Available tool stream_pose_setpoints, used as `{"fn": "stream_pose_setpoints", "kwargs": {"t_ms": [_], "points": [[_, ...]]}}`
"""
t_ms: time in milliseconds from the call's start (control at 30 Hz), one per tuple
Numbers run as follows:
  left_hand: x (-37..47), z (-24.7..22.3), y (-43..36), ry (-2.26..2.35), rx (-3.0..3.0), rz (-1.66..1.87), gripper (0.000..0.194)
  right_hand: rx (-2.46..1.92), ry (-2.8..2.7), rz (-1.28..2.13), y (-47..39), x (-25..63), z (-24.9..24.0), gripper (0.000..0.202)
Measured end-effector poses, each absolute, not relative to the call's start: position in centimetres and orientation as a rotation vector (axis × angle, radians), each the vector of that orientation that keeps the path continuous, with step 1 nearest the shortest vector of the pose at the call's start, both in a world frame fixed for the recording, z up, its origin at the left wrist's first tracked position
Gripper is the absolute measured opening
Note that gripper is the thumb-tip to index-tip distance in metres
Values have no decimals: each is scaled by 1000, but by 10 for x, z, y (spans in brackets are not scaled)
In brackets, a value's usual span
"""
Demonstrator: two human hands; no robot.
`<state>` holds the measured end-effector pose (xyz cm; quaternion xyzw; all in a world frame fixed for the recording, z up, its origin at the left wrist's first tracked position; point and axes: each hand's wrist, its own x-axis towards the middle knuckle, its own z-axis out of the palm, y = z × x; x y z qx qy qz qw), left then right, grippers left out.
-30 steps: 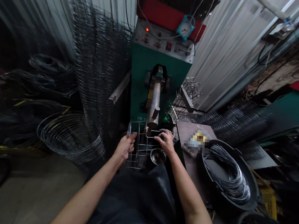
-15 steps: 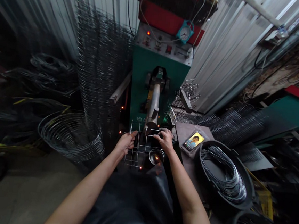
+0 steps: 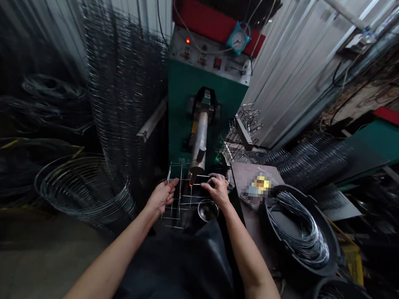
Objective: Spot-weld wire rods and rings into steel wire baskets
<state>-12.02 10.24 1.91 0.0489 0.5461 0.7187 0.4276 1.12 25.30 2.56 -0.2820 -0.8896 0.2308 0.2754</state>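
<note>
My left hand (image 3: 162, 196) is closed round the left side of a wire frame (image 3: 180, 199) of thin crossing rods. My right hand (image 3: 218, 189) pinches a short metal rod (image 3: 203, 176) at the frame's right. The rods pass beneath the tip of a thick metal arm (image 3: 200, 142) on a green machine (image 3: 187, 88), where a small orange glow shows. Under my right hand is a round metal bowl (image 3: 208, 210). A red lamp shines on the machine's panel.
A tall stack of wire mesh (image 3: 122, 77) and wire rings (image 3: 84, 188) stand at the left. To the right, a small table (image 3: 250, 170) holds a phone in a plastic bag and a black tub (image 3: 333, 259) of wires. A second tub (image 3: 312, 294) is at lower right.
The view has shifted slightly. An orange glow now shows at the arm's tip, where the rods meet, and the scattered sparks lower down are gone. Both hands keep their holds.
</note>
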Motion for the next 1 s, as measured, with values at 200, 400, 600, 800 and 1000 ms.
{"fn": "stream_pose_setpoints", "kwargs": {"t_ms": [200,400,600,800,1000], "points": [[-118,5,58,1280,140,1791,40,-525,-2440,652,229,45,35,26],[-125,-23,-20,1046,-66,1736,29,-585,-2372,937,227,117,52,34],[-124,-17,-42,896,38,1807,38,-377,-2140,1135,198,122,88,22],[-135,17,-48,1731,169,1913,49,-316,-2091,1008,155,79,116,21],[-96,102,-38,1898,1211,1748,56,-332,-2165,1018,131,63,128,19]]}}
